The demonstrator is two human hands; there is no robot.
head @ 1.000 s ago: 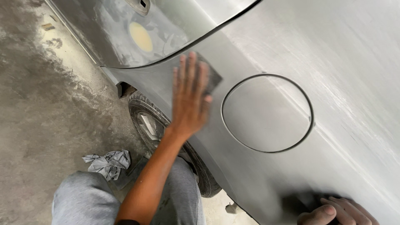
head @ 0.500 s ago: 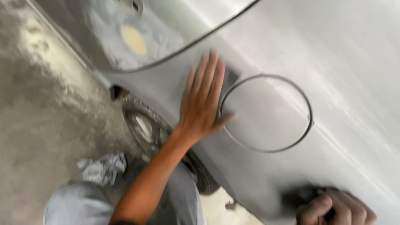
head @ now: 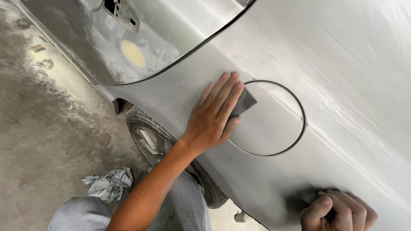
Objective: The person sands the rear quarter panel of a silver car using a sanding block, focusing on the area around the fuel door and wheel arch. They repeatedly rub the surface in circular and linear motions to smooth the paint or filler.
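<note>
1. Two hands rest on the grey car panel point(head: 342, 55).
2. Since a second ago the left hand point(head: 212, 115) has slid its dark sanding pad point(head: 243, 103) from the door seam onto the round fuel flap's point(head: 274, 122) left rim, so sanding now reaches the flap; fingers pressed flat together.
3. The right hand point(head: 338, 211) stays curled near the panel's lower edge, over something dark.

Soft daylight, sharp focus, pale glare streaking the car panel point(head: 342, 64).
</note>
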